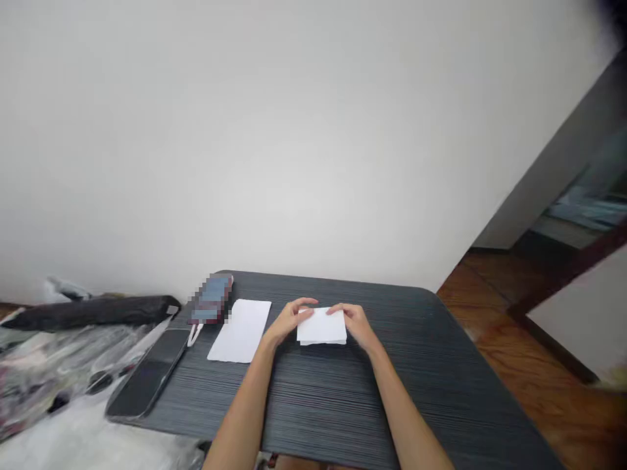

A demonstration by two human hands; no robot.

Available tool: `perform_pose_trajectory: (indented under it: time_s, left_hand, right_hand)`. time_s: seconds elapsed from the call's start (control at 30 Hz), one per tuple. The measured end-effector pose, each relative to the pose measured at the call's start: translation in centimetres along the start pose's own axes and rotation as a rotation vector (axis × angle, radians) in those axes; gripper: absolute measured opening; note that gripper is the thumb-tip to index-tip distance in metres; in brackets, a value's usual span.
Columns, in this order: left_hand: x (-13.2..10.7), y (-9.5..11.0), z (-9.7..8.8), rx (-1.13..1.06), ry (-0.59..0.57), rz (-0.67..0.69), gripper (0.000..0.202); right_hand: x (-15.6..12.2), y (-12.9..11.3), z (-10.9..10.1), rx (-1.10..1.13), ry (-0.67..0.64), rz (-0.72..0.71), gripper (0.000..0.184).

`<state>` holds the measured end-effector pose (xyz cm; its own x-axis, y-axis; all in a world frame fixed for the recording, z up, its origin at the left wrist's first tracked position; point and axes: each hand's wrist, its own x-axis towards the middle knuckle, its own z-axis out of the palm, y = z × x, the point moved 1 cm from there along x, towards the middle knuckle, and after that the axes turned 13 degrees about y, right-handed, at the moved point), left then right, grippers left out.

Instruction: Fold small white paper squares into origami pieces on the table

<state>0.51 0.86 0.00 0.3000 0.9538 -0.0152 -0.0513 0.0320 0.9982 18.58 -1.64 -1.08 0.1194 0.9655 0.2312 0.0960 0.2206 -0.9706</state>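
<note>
A pale wall (294, 130) fills everything beyond the hands. Under them lies a dark, fine-ribbed table (441, 378), and wooden floor (509, 313) shows off to the right of the right hand. Far to the left of the left hand a long black bundle (93, 312) lies past the table's edge among clear plastic wrapping. Nearer, still left of the left hand, a dark phone (149, 375) rests face up at the table's left edge. Just beside the left wrist lies 1 flat white sheet (241, 330), with a pixelated small object (211, 299) beyond its far left corner.

The folded white paper (322, 326) sits on the table directly between the 2 hands. The left hand (287, 323) clasps its left edge, fingers curled over the far left corner. The right hand (357, 324) clasps the right edge in the same way. The hands stay apart, separated by the paper's width.
</note>
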Motion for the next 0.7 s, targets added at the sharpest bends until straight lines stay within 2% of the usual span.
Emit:
perform_pose_trajectory:
  time_s: [0.2,0.3,0.43,0.6,0.7]
  left_hand:
    - [0.5,-0.9,-0.1,-0.274,0.078,-0.162,0.032]
    - [0.6,-1.2,0.3,-0.411,0.062,-0.261,0.028]
    - [0.6,-1.5,0.9,-0.508,0.006,-0.325,0.021]
    - [0.9,-1.9,1.1,-0.598,-0.009,-0.367,0.012]
    - [1.0,-2.0,1.3,-0.599,-0.016,-0.371,0.009]
  right_hand:
    - [-0.3,-0.5,-0.2,0.301,-0.021,0.069,0.033]
    - [-0.5,-1.7,-0.4,0.324,-0.048,-0.027,0.039]
    - [-0.7,-2.5,0.0,0.194,-0.06,-0.147,0.023]
    - [-0.7,-2.3,0.1,0.243,0.067,-0.205,0.032]
    - [-0.8,-2.7,-0.2,0.148,0.029,-0.262,0.015]
